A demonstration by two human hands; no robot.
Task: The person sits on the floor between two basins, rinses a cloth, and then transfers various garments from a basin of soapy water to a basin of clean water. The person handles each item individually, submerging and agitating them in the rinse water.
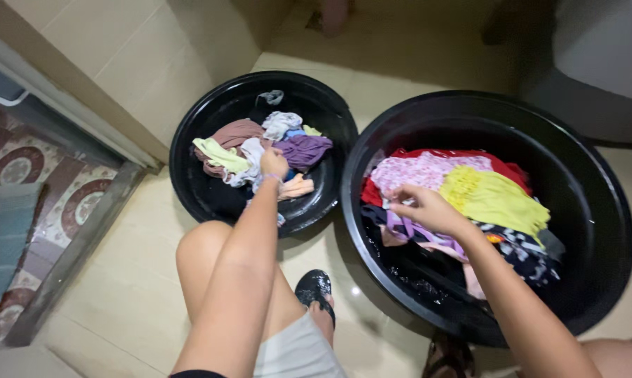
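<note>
Two black round basins stand on the tiled floor. The smaller basin (211, 119) at left holds a pile of wet clothes (242, 143) in brown, pale green, white and purple. My left hand (274, 163) reaches into it and rests on a white garment in the pile; whether it grips the garment is hidden. The larger basin (575, 182) at right holds pink, red and yellow clothes (491, 196) plus a dark patterned piece. My right hand (428, 208) presses on a lilac garment (407, 228) at the basin's near left, fingers curled over the cloth.
My bare knee (204, 252) and a foot in a black sandal (314, 288) sit between the basins. A doorway threshold (71, 245) and patterned mat (57, 203) lie at left. A tiled wall (141, 56) stands behind the small basin. A grey object (596, 70) fills the top right.
</note>
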